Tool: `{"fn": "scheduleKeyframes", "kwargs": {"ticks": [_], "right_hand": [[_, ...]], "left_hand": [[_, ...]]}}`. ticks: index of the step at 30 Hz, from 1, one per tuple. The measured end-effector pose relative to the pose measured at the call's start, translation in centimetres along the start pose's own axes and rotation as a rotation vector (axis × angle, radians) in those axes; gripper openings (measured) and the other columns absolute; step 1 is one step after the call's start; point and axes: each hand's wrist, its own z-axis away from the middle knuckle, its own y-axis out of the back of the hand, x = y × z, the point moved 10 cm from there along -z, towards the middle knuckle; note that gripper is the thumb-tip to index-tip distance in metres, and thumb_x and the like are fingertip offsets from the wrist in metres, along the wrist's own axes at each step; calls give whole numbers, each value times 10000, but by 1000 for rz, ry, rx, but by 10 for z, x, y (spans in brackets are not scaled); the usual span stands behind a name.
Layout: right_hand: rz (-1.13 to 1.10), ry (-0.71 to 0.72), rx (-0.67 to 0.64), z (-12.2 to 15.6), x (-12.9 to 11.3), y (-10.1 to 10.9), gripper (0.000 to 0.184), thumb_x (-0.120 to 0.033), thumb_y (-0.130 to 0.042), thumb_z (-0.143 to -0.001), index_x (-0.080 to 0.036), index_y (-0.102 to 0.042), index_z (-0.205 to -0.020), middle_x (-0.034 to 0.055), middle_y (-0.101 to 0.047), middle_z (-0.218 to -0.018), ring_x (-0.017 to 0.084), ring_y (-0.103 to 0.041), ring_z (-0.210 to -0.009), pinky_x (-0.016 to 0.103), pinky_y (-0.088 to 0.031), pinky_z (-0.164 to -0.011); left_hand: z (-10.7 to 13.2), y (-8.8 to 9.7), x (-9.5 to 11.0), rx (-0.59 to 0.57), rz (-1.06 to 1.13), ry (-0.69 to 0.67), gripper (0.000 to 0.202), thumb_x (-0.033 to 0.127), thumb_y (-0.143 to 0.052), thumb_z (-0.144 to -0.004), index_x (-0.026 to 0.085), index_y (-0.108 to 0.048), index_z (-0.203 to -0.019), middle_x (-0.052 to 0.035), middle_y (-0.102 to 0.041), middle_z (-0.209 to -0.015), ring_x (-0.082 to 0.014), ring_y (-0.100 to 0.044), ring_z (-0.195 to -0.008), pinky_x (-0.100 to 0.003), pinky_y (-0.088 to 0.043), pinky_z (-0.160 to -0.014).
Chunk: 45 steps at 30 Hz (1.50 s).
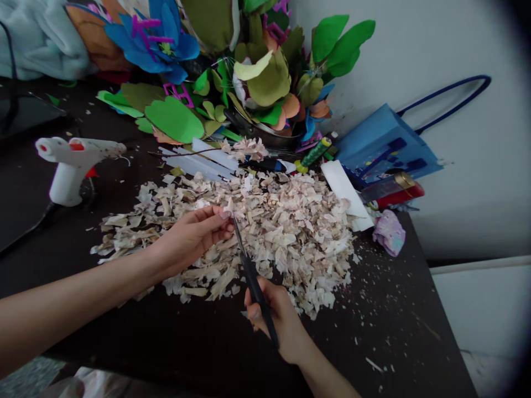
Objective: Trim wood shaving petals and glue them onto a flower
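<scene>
Head view: the left hand [203, 229] is closed in a pinch, thumb against fingers, on a small pale flake [230, 205]; the right hand [276, 315] is wrapped round the handle of a black-handled tool [253, 279], whose narrow metal end reaches up to the left fingertips, though whether it touches the flake I cannot tell; both hands are over a broad heap of pale dry flakes [286, 221], spread across a dark table [124, 337]; left of the heap lies a white glue gun [68, 166] with a red trigger; behind it are translucent sticks [193, 166] and a twig with pale blossoms [251, 148]; blue, green and orange artificial flowers [178, 119] crowd the back; to the right, a blue bag [377, 135] leans by the wall, near a crumpled purple wad [389, 232]
</scene>
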Motion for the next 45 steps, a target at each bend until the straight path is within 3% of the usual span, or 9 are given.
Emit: {"fn": "scheduleKeyframes", "kwargs": {"ticks": [23, 29, 38, 45], "right_hand": [[-42, -56, 30, 0, 6, 1, 575, -764, -687, -738, -211, -529, -747, -35, -502, -583, 122, -448, -512, 239, -371, -501], [-55, -71, 35, 0, 9, 0, 551, -732, -704, -743, -209, -528, -748, -37, -512, -594, 119, -446, -517, 235, -366, -500], [-71, -96, 38, 2, 12, -2, 534, -714, -703, -749, -211, -524, -744, -40, -501, -596, 114, -438, -514, 230, -374, -495], [-48, -49, -6, 0, 5, -4, 624, -817, -642, -734, -205, -527, -758, -36, -505, -581, 111, -456, -490, 238, -408, -492]], "left_hand": [[3, -2, 2, 29, 2, -12, 177, 257, -830, -806, 160, -685, -777, -20, -682, -773, -112, -637, -728, -193, -546, -682], [6, -7, 3, 5, -9, -12, 128, 253, -739, -897, 175, -699, -804, 3, -686, -777, -102, -629, -749, -181, -538, -720], [7, -6, 2, -7, 0, -10, 102, 240, -731, -903, 177, -695, -831, 12, -695, -790, -100, -635, -764, -173, -536, -729], [2, -2, 2, 28, 5, 1, 171, 234, -835, -794, 157, -684, -771, -27, -694, -771, -116, -644, -728, -194, -550, -678]]}}
